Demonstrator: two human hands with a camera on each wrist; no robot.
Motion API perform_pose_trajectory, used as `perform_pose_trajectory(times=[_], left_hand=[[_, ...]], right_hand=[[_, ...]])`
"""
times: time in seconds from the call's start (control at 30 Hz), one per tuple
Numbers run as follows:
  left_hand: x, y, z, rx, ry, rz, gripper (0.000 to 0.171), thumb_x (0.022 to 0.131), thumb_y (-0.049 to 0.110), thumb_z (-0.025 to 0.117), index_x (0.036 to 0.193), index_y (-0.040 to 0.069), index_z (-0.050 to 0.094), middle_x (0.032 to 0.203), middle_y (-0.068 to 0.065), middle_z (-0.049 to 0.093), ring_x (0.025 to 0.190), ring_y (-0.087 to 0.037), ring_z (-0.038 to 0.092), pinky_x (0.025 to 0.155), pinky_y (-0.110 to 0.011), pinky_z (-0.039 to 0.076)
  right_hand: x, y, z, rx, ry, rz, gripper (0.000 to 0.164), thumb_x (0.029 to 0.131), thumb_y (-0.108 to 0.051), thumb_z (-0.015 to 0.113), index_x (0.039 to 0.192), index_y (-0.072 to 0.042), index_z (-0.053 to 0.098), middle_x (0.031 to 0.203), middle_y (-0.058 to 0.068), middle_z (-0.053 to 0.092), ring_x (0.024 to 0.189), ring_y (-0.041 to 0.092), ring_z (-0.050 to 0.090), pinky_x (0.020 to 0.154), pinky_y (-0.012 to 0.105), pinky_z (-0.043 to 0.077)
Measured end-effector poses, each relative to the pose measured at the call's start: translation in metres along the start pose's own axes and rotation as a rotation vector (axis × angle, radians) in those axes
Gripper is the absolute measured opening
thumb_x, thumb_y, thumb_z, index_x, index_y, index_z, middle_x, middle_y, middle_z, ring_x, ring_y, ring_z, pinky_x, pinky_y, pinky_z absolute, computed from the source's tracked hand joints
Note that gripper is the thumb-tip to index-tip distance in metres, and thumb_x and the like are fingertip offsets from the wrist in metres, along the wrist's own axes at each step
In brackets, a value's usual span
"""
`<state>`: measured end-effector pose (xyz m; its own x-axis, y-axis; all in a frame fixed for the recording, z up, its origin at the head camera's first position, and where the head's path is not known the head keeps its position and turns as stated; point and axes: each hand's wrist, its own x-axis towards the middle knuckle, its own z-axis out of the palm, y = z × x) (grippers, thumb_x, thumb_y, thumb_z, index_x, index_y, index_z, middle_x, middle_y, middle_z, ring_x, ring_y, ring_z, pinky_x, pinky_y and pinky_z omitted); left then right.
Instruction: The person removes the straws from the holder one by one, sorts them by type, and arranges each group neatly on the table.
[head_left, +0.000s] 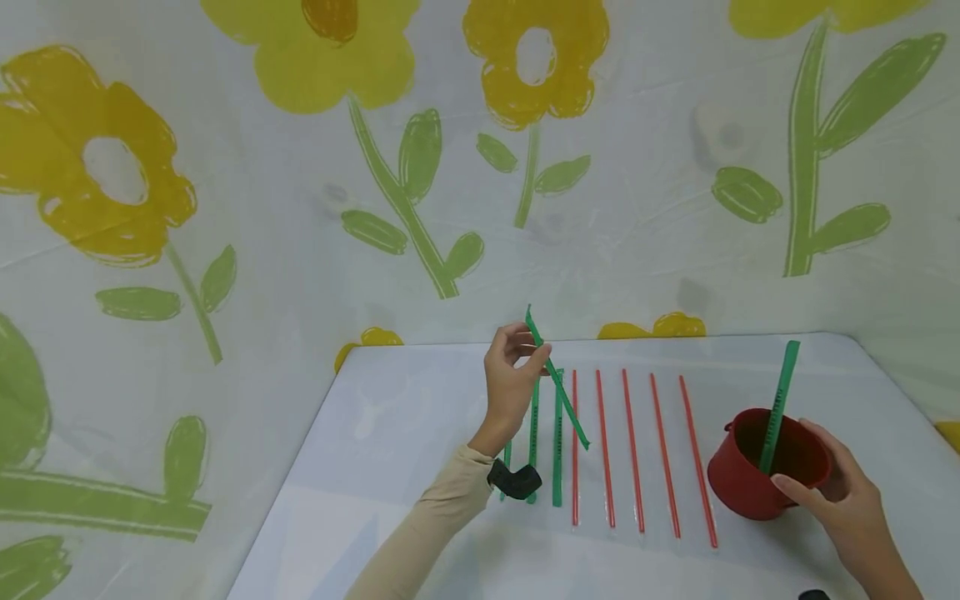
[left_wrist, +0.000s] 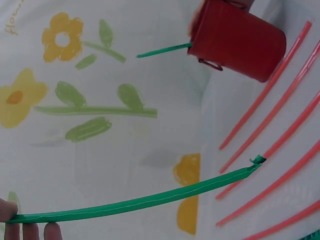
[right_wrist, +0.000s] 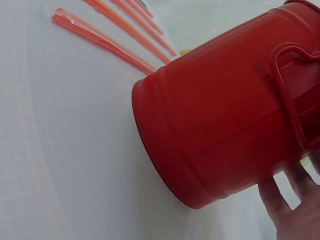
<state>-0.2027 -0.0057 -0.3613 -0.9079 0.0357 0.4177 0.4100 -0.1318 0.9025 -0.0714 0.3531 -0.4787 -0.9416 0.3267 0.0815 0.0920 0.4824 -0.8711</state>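
Between its thumb and fingers my left hand (head_left: 512,377) pinches a green wrapped straw (head_left: 561,385), which slants down to the right above the table. In the left wrist view this straw (left_wrist: 140,203) stretches across from the fingertips at the lower left. My right hand (head_left: 843,500) holds a red metal bucket (head_left: 742,487) by its side, thumb near the rim and fingers around the far side. A second green wrapped straw (head_left: 780,404), with dark print, leans upright inside the bucket. In the right wrist view the bucket (right_wrist: 215,115) shows a wire handle and hides part of the hand.
Several green wrapped straws (head_left: 557,467) lie side by side beneath my left hand. To their right, several red straws in clear wrappers (head_left: 632,450) lie in a spaced row on the white table (head_left: 360,467). A flower-printed cloth (head_left: 600,250) hangs behind.
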Motion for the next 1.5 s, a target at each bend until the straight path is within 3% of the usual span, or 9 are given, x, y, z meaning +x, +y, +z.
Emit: perform_pose_trajectory(times=[0.1,0.27,0.37,0.63,1.13,1.5], left_hand=[[0.002,-0.005,-0.013,-0.002,0.019,-0.011,0.036,0.087,-0.004,0.063,0.119,-0.011,0.048,0.102,-0.026,0.054,0.087,-0.037,0.057,0.066,-0.050,0.055],[0.009,-0.024,-0.036,-0.003,0.070,-0.059,0.038,0.086,0.002,0.066,0.120,-0.005,0.050,0.101,-0.016,0.056,0.083,-0.021,0.058,0.063,-0.039,0.057],[0.011,-0.029,-0.047,0.005,0.091,-0.093,0.038,0.086,0.006,0.068,0.119,-0.002,0.051,0.100,-0.013,0.057,0.082,-0.021,0.059,0.061,-0.034,0.057],[0.011,-0.032,-0.069,0.042,0.114,-0.196,0.037,0.086,0.009,0.069,0.120,0.003,0.054,0.101,-0.012,0.058,0.081,-0.021,0.061,0.066,-0.047,0.057],[0.011,-0.051,-0.095,0.195,0.078,-0.371,0.036,0.088,0.013,0.067,0.121,0.005,0.056,0.100,-0.010,0.059,0.078,-0.017,0.062,0.059,-0.037,0.057],[0.012,-0.082,-0.110,0.290,0.024,-0.479,0.037,0.088,0.015,0.067,0.122,0.006,0.057,0.103,-0.014,0.060,0.082,-0.023,0.062,0.061,-0.042,0.058]], right_hand=[[-0.001,0.000,0.000,0.003,-0.008,0.016,0.082,0.087,-0.022,0.069,0.150,-0.034,0.018,0.141,-0.005,0.033,0.101,-0.004,0.032,0.062,0.007,0.047],[-0.002,0.000,0.000,-0.003,-0.010,0.025,0.083,0.087,-0.023,0.069,0.150,-0.035,0.017,0.141,-0.004,0.033,0.100,-0.005,0.032,0.062,0.007,0.047],[-0.002,-0.001,-0.001,-0.006,-0.004,0.018,0.083,0.087,-0.022,0.069,0.150,-0.035,0.018,0.143,-0.003,0.034,0.100,-0.006,0.032,0.062,0.006,0.046],[-0.001,0.001,-0.001,0.002,0.003,0.005,0.082,0.087,-0.020,0.069,0.150,-0.035,0.019,0.144,-0.003,0.033,0.101,-0.006,0.033,0.063,0.004,0.045],[0.000,-0.001,0.000,-0.007,0.003,0.009,0.083,0.086,-0.021,0.070,0.150,-0.035,0.018,0.145,0.002,0.032,0.102,-0.005,0.033,0.063,0.005,0.045],[-0.001,-0.001,0.000,-0.002,0.003,0.003,0.083,0.086,-0.020,0.070,0.150,-0.035,0.019,0.140,-0.009,0.035,0.100,-0.007,0.034,0.063,0.005,0.045]])
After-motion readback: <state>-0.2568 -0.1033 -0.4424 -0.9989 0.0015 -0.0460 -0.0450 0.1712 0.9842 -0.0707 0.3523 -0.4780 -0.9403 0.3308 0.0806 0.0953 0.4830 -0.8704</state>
